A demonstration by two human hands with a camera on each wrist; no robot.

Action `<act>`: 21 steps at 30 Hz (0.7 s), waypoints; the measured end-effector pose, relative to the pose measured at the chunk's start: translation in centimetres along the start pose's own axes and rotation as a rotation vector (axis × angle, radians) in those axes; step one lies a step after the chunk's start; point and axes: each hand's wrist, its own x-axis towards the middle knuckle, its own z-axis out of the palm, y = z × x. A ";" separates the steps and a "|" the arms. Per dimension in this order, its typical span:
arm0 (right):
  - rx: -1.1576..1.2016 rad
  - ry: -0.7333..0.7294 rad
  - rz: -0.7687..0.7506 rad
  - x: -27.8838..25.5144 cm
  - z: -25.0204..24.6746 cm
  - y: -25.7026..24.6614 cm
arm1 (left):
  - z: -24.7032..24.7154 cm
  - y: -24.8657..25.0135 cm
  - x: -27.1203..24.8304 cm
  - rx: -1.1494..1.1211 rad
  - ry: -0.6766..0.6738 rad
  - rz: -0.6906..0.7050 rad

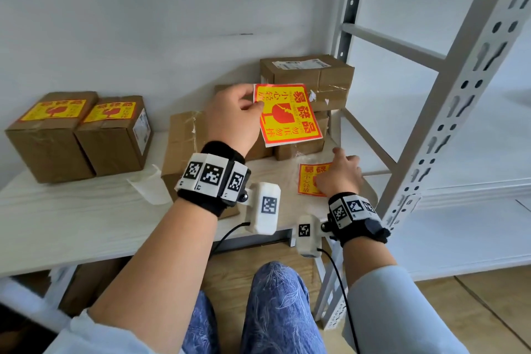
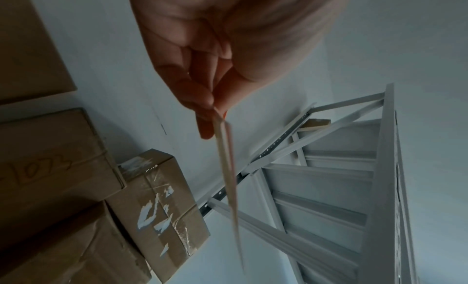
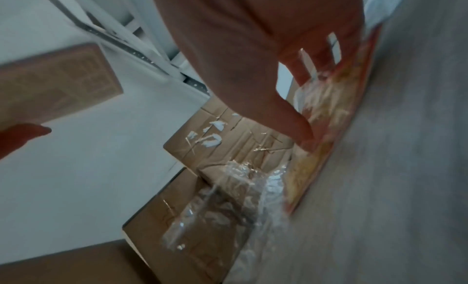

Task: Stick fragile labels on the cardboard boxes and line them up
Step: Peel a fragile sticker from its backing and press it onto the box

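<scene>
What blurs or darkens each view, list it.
Head view: evenly lit, sharp, held label readable, shelf frame bowed by the wide lens. Left wrist view: dim, left hand and edge-on label soft. Right wrist view: motion-smeared right hand, glare on plastic wrap.

Head view looks down on the table (image 1: 57,210); wrist views, close along the fingers, share its cardboard boxes (image 2: 162,208).

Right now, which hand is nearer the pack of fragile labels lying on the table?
Right. The right hand rests on the pack of fragile labels; the left hand is raised above the boxes, pinching a single fragile label.
</scene>
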 end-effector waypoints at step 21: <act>1.050 -0.296 -0.608 -6.1 -6.6 -9.2 | -6.0 0.0 0.2 0.162 0.250 0.107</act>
